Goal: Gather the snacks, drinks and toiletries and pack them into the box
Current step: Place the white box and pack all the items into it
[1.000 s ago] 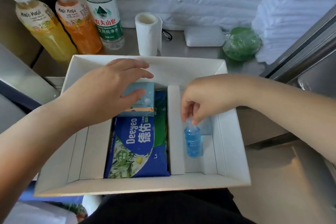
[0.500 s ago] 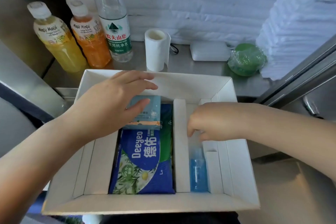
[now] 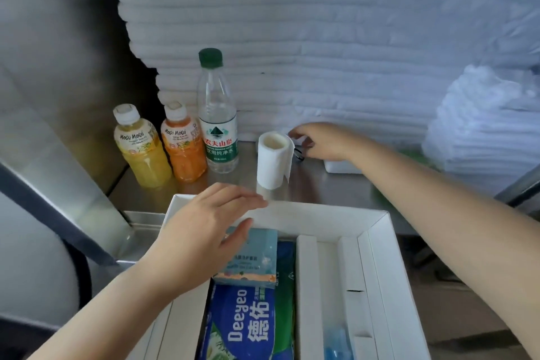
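The white divided box lies in front of me. Its middle compartment holds a blue Deeyeo wipes pack with a small light-blue tissue pack on top. My left hand rests on that small pack, thumb on its top and fingers straight over the box's back wall. A small blue bottle lies in the right compartment. My right hand is behind the paper roll, its fingers curled beside a small black item; nothing is plainly held.
Against the back stand a yellow Mogu Mogu bottle, an orange one and a water bottle. A white packet lies partly under my right forearm. Stacked white towels form the back wall, and steel surfaces flank both sides.
My right hand let go of the blue bottle in the right compartment and moved back behind the paper roll. My left hand stayed on the small pack. The view tilted upward.
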`<act>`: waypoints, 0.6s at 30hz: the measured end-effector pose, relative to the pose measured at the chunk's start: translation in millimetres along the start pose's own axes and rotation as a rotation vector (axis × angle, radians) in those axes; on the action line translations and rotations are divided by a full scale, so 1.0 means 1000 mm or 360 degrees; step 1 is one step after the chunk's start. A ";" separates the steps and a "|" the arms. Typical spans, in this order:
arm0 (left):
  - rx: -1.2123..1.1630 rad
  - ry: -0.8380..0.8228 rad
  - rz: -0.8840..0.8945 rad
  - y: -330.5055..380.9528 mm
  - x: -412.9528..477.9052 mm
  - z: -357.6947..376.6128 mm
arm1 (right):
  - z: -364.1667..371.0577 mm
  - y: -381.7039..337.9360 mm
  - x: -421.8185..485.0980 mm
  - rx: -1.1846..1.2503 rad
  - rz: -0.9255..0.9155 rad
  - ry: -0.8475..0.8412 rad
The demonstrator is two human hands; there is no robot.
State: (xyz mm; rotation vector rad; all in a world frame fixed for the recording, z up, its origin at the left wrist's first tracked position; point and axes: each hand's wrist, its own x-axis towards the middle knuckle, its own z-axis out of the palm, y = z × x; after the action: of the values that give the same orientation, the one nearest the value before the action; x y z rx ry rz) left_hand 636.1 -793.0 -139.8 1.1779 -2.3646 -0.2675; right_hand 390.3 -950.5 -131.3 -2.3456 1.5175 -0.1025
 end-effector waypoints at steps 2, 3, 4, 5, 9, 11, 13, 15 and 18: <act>-0.0036 0.0021 -0.0016 0.000 0.001 -0.001 | 0.011 0.005 0.012 -0.0084 -0.0139 -0.0003; -0.0038 0.0027 -0.0016 0.000 0.001 -0.001 | 0.015 0.008 0.017 -0.0081 -0.0181 0.0005; -0.0031 0.0026 -0.0011 0.000 0.001 -0.001 | 0.019 0.011 0.019 -0.0085 -0.0207 0.0017; -0.0020 0.0024 -0.0008 0.000 0.002 -0.002 | 0.022 0.013 0.022 -0.0114 -0.0232 0.0054; 0.0004 -0.0002 -0.0024 0.000 0.003 -0.003 | 0.036 0.020 0.031 -0.0174 -0.0281 0.0221; -0.0008 -0.0012 -0.0042 0.000 0.003 -0.002 | 0.041 0.020 0.032 -0.0131 -0.0230 0.0270; -0.0008 -0.0003 -0.0049 -0.001 0.003 -0.002 | 0.044 0.023 0.033 -0.0114 -0.0159 0.0343; -0.0010 0.0012 -0.0042 -0.002 0.003 0.000 | 0.045 0.028 0.033 -0.0149 -0.0141 0.0425; 0.0000 0.0022 -0.0040 -0.002 0.003 0.001 | 0.044 0.030 0.029 -0.0117 -0.0121 0.0422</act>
State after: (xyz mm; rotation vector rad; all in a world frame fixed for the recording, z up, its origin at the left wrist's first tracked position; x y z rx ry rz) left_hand 635.2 -796.3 -140.4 1.2065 -2.3392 -0.2667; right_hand 387.6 -976.4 -185.6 -2.5301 1.5728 -0.3974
